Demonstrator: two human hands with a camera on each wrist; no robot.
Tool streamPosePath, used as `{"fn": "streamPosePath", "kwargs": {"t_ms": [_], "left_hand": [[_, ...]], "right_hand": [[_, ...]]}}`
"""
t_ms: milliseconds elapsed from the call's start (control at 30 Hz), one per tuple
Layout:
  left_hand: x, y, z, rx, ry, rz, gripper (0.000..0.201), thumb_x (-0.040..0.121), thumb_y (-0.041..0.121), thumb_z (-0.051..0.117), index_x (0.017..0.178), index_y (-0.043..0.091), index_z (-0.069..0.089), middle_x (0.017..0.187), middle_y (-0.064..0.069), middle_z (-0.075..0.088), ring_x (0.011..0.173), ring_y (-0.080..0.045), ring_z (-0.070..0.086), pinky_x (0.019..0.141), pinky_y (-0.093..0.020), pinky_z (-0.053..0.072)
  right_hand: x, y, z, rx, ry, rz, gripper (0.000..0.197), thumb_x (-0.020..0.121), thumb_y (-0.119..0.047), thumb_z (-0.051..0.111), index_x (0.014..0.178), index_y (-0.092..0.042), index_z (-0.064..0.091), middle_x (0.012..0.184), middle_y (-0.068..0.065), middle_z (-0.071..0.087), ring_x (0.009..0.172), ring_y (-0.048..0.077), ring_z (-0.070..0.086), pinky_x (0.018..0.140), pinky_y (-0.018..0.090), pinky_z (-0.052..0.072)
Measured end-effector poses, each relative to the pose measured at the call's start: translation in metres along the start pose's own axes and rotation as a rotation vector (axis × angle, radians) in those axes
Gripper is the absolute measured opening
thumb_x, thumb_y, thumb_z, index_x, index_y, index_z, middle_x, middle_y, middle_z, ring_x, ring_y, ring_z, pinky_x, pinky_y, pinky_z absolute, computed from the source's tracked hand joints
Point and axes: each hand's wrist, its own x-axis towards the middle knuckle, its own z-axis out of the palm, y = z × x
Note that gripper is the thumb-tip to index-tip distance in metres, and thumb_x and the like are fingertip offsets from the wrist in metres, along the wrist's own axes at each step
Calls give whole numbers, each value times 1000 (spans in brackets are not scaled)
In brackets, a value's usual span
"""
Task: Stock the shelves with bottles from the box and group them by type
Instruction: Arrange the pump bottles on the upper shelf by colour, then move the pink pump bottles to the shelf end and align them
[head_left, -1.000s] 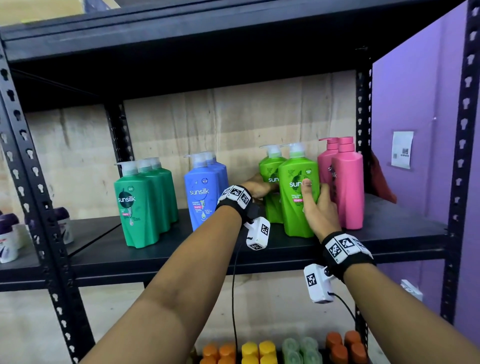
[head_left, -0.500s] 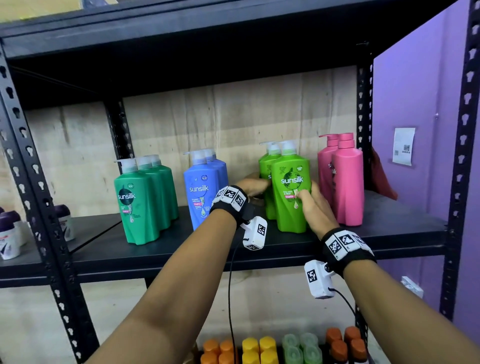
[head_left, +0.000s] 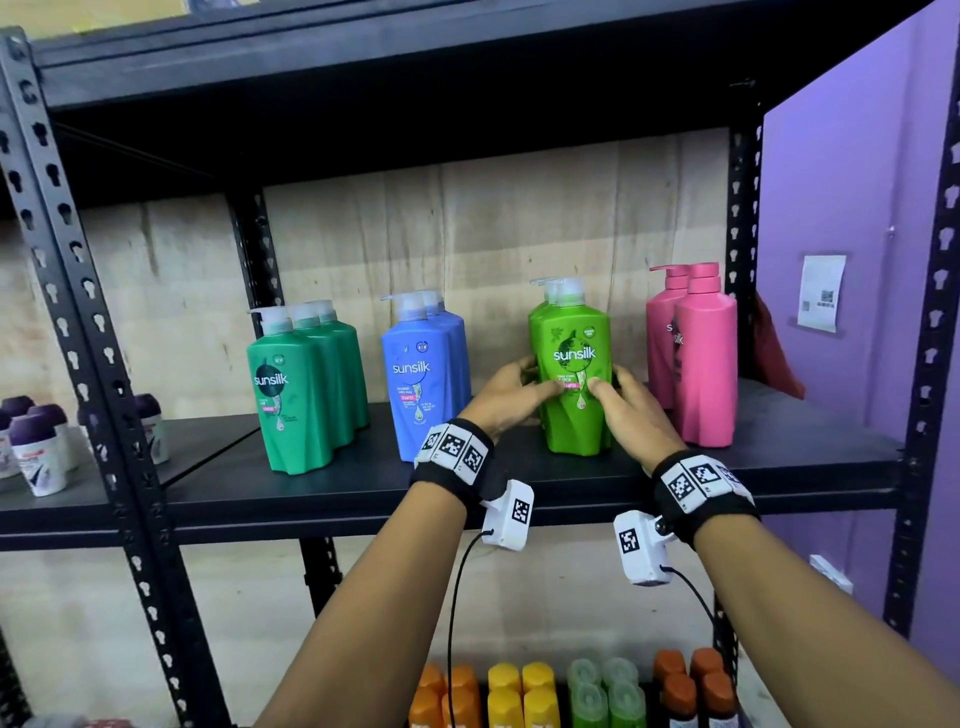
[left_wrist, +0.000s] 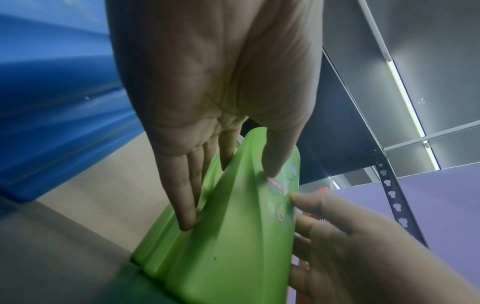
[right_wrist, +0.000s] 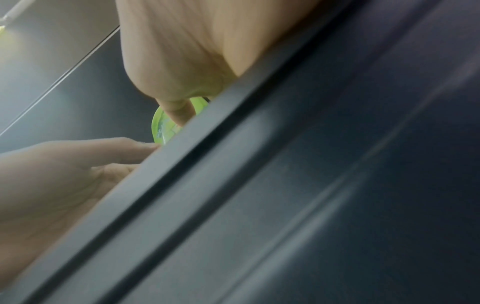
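Observation:
A lime green Sunsilk pump bottle stands upright at the front of a short row of like bottles on the black shelf. My left hand lies on its left side, thumb on the label. My right hand lies on its right side, thumb also on the label. In the left wrist view the left hand has straight fingers along the green bottles, and the right hand touches them with loosely bent fingers. The right wrist view shows only a sliver of the bottle above the shelf edge.
Dark green bottles, blue bottles and pink bottles stand in separate rows on the same shelf. Purple-capped roll-ons sit on the left unit. Several small coloured bottles fill the shelf below. A purple wall is at the right.
The front lime green bottle has slid left into line with the ones behind it. My right hand moved from its front face to its right side; my left hand stayed on the left side.

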Motion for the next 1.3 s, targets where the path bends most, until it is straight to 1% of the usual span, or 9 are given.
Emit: {"fn": "streamPosePath", "kwargs": {"t_ms": [67,267,400,567,700,867,933,1133,1300], "left_hand": [[-3,-3,2,-5,6,33,61,95,17,69,149,14,41,145,-5,54,127,-21,57,75,-30,59],[-5,-8,8,5,46,67,54,97,16,67,146,13,45,145,-10,55,132,-25,54,103,-49,52],[-6,-7,12,27,77,85,51,97,14,67,144,10,48,143,-12,56,131,-27,55,108,-51,48],[-9,-11,15,116,135,93,52,96,18,69,144,10,49,137,-8,62,126,-24,59,108,-42,49],[-12,-15,16,363,271,102,53,94,29,69,142,12,52,131,-5,67,122,-20,61,101,-27,48],[-22,-12,31,426,436,182,30,93,28,65,115,9,58,112,-8,66,104,-26,65,94,-41,53],[-28,-7,40,486,471,231,22,94,27,64,107,10,60,108,-7,64,99,-26,65,91,-41,53],[-38,17,69,649,459,293,16,92,20,56,102,13,67,107,-7,68,99,-30,64,86,-43,53],[-36,39,94,754,439,298,21,94,24,53,98,10,68,105,-14,69,99,-35,63,80,-43,54]], "right_hand": [[1,1,1,-23,4,-26,51,98,-44,52,144,-23,49,148,4,50,134,21,48,115,43,36],[3,4,2,-69,24,-71,48,99,-42,53,141,-18,53,143,8,55,130,23,52,113,42,39],[2,4,1,-94,54,-79,48,98,-43,56,138,-17,56,139,8,59,126,24,55,110,39,42],[0,5,1,-131,116,-82,49,94,-46,60,132,-15,61,129,8,66,119,25,60,104,34,46],[-5,0,1,-116,265,-158,44,89,-37,71,123,-11,62,117,7,63,104,17,60,92,21,41],[-16,-5,0,-104,323,-254,23,88,-18,71,105,-7,59,102,9,60,87,15,56,82,25,47],[-23,-7,-6,-137,304,-299,13,88,-13,67,98,-9,61,98,8,61,82,14,56,78,20,44],[-39,-19,-46,-318,159,-380,7,89,-19,62,90,-14,67,88,1,63,80,19,59,76,32,48],[-46,-29,-86,-427,196,-391,9,90,-23,58,89,-16,63,93,4,62,84,25,58,72,36,49]]}}
